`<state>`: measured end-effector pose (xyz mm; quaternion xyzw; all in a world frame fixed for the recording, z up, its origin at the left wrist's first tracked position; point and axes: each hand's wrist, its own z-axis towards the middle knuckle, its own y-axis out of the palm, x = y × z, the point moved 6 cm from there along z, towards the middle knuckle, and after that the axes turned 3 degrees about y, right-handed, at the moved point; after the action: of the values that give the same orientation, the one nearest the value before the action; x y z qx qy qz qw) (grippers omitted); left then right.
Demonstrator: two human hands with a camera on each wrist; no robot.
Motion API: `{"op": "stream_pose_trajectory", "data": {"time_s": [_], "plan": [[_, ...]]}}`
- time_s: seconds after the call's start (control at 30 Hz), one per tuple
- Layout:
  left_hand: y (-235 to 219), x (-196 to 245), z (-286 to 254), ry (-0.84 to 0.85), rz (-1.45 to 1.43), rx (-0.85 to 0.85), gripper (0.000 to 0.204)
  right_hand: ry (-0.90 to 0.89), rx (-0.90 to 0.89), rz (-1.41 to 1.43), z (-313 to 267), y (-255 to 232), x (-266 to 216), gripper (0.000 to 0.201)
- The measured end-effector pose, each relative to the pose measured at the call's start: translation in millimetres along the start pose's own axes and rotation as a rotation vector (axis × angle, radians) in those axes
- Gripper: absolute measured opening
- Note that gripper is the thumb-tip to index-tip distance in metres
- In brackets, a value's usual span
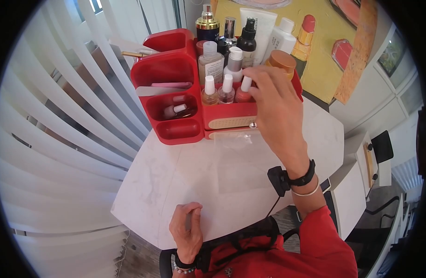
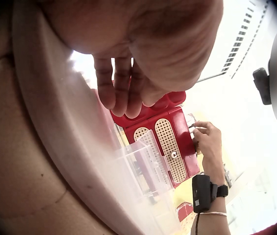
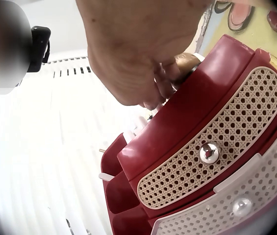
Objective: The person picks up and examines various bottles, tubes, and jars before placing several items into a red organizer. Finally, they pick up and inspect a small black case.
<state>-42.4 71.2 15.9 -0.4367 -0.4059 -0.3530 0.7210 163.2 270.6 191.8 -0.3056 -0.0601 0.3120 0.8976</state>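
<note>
A red organizer (image 1: 201,111) stands on the white table, with drawers that have woven fronts and round knobs. On its upper tray, three white-capped nail polish bottles line the front: a yellowish bottle (image 1: 209,95), a clear bottle (image 1: 226,94) and a coral nail polish bottle (image 1: 243,96). My right hand (image 1: 280,109) reaches over the tray and pinches the white cap of the coral bottle between thumb and fingers. In the right wrist view the organizer's rim hides the fingertips. My left hand (image 1: 187,231) is by the table's near edge, fingers loosely curled and holding nothing.
A transparent box (image 2: 153,166) stands in front of the drawers. Behind the polishes are a pump bottle (image 1: 234,65), a black spray bottle (image 1: 247,39), a white tube (image 1: 259,30) and an orange-lidded jar (image 1: 282,60). White vertical blinds (image 1: 64,139) hang along the left.
</note>
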Motion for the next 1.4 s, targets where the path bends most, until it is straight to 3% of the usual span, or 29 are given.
{"op": "stream_pose_trajectory", "data": {"time_s": [0.07,0.2,0.27,0.43,0.67,0.73,0.87,0.97,1.17,1.4], "plan": [[0,0,0,0.003,-0.003,0.003,0.008,-0.016,0.178,0.048,-1,-15,-4,0.042],[1,-1,0,-0.006,0.001,-0.002,0.008,-0.03,0.213,0.183,-21,-32,-7,0.036],[1,0,0,-0.002,0.008,0.003,0.008,0.025,0.147,0.206,-35,-36,-5,0.03],[2,-2,-1,-0.031,0.012,-0.001,0.004,0.106,0.172,0.185,-76,-54,18,0.028],[5,1,-3,-0.013,0.054,-0.003,0.014,0.383,0.186,0.112,-133,-74,61,0.023],[9,9,-8,0.094,0.139,-0.007,0.02,0.476,0.182,0.081,-150,-76,70,0.021],[38,30,-15,0.294,0.176,-0.088,0.046,0.545,0.098,0.085,-177,-71,76,0.019],[55,37,-21,0.333,0.291,-0.153,0.05,0.561,0.072,0.119,-195,-62,80,0.02],[49,29,-11,0.212,0.202,-0.209,0.044,0.654,0.066,0.184,-211,-48,84,0.018],[51,33,-14,0.224,0.193,-0.209,0.036,0.63,0.043,0.214,-211,-46,84,0.015]]}}
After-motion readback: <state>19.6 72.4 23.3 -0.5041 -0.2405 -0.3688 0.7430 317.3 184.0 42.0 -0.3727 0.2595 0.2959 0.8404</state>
